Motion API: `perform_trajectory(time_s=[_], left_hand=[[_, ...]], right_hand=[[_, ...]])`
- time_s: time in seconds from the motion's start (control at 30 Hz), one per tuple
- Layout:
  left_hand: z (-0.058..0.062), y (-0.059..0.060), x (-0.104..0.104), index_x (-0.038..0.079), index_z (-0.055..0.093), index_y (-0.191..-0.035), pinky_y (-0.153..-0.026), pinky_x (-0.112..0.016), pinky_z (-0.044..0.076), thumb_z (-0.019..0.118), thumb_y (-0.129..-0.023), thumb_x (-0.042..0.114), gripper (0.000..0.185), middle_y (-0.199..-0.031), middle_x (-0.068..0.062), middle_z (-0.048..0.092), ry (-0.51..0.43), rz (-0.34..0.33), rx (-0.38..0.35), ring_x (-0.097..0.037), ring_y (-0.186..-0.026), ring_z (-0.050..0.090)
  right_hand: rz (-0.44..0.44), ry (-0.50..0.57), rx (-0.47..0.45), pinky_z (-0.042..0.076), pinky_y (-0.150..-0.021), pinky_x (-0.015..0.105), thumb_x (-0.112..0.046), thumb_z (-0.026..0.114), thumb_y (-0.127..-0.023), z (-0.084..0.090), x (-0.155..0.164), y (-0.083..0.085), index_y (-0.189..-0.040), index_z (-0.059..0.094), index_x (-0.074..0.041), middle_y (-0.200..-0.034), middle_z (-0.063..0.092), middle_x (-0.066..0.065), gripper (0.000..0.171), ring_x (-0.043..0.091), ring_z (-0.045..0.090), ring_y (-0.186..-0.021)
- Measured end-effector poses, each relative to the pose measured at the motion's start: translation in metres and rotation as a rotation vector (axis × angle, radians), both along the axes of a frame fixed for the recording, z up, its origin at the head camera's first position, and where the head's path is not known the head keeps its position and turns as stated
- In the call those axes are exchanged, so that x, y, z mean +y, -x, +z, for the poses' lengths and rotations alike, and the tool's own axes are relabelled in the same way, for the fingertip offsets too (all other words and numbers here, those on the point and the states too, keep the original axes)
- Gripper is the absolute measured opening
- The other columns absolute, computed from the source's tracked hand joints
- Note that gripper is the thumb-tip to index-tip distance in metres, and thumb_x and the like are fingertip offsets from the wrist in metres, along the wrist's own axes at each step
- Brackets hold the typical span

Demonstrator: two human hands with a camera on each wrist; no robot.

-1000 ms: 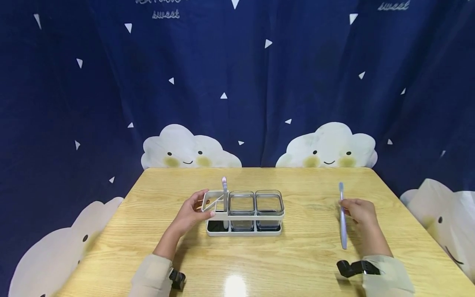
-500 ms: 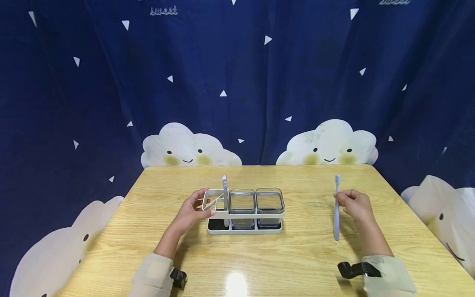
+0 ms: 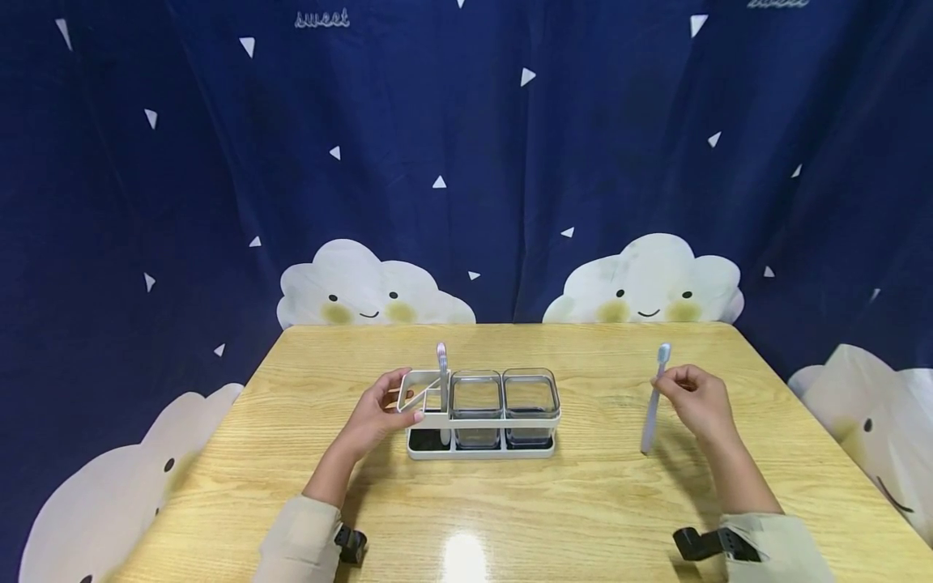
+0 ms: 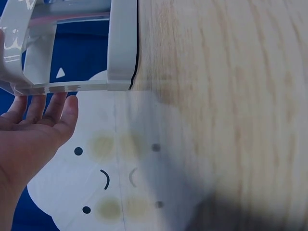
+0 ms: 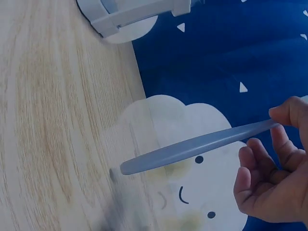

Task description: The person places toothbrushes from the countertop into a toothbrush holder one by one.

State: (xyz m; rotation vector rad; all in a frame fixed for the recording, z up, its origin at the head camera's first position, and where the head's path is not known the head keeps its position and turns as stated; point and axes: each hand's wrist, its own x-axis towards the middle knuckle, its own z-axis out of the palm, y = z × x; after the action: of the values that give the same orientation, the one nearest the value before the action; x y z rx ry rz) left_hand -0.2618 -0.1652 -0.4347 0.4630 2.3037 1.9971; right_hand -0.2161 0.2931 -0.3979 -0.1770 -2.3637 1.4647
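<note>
A white rack [image 3: 481, 421] with two clear square cups [image 3: 530, 397] and a small left compartment stands mid-table. A pale toothbrush [image 3: 441, 368] stands upright in that left compartment. My left hand [image 3: 379, 413] holds the rack's left end, its fingers curled round the frame; the left wrist view shows the hand [image 4: 36, 130] against the rack's white frame [image 4: 120, 48]. Right of the rack, my right hand [image 3: 696, 397] pinches a light blue toothbrush [image 3: 653, 398] near its head, lifted off the table and tilted. The right wrist view shows that toothbrush handle [image 5: 197, 147] held by the fingertips [image 5: 284, 113].
The wooden table [image 3: 474, 502] stands against a dark blue curtain [image 3: 466, 162] printed with white clouds and triangles. Black wrist camera mounts [image 3: 700, 542] sit on both cream sleeves. The rack's corner [image 5: 125, 14] shows in the right wrist view.
My right hand has lifted the blue toothbrush and swung its handle leftward, tilting it toward the rack. The left hand and rack have stayed still.
</note>
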Motion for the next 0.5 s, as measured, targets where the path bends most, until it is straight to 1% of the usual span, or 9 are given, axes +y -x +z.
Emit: perform_trajectory(time_s=[0.17,0.3,0.4,0.5], left_hand=[[0.000,0.000,0.000,0.005,0.042,-0.136,-0.086,-0.034,0.044,0.077,-0.073,0.002,0.071,-0.126,-0.025,0.045,-0.009,-0.003,-0.005,-0.031,-0.110,0.049],[-0.001,0.000,0.001,0.007,0.042,-0.135,-0.085,-0.034,0.044,0.077,-0.073,0.002,0.072,-0.127,-0.024,0.045,-0.020,-0.002,-0.019,-0.030,-0.110,0.049],[-0.001,0.001,0.000,0.008,0.042,-0.135,-0.086,-0.035,0.045,0.077,-0.073,0.002,0.072,-0.127,-0.021,0.045,-0.018,0.003,-0.019,-0.030,-0.110,0.049],[-0.001,0.000,0.000,0.007,0.042,-0.135,-0.085,-0.035,0.045,0.077,-0.073,0.003,0.072,-0.126,-0.018,0.047,-0.015,0.005,-0.011,-0.029,-0.109,0.050]], right_hand=[[-0.036,0.000,0.075,0.041,-0.054,0.019,-0.018,0.067,-0.086,0.002,-0.008,-0.002,-0.088,0.059,0.003,-0.075,0.057,-0.011,0.023,0.005,0.050,-0.069],[-0.072,0.019,0.163,0.043,-0.060,0.014,-0.010,0.069,-0.083,0.003,-0.017,-0.001,-0.085,0.059,0.003,-0.073,0.058,-0.015,0.016,0.003,0.053,-0.070],[-0.076,0.049,0.228,0.042,-0.063,0.012,-0.005,0.069,-0.081,0.005,-0.022,0.000,-0.084,0.059,0.003,-0.073,0.059,-0.015,0.013,0.003,0.054,-0.072],[-0.067,0.086,0.269,0.043,-0.063,0.012,-0.001,0.069,-0.081,0.007,-0.025,0.002,-0.085,0.059,0.004,-0.074,0.060,-0.015,0.013,0.004,0.055,-0.073]])
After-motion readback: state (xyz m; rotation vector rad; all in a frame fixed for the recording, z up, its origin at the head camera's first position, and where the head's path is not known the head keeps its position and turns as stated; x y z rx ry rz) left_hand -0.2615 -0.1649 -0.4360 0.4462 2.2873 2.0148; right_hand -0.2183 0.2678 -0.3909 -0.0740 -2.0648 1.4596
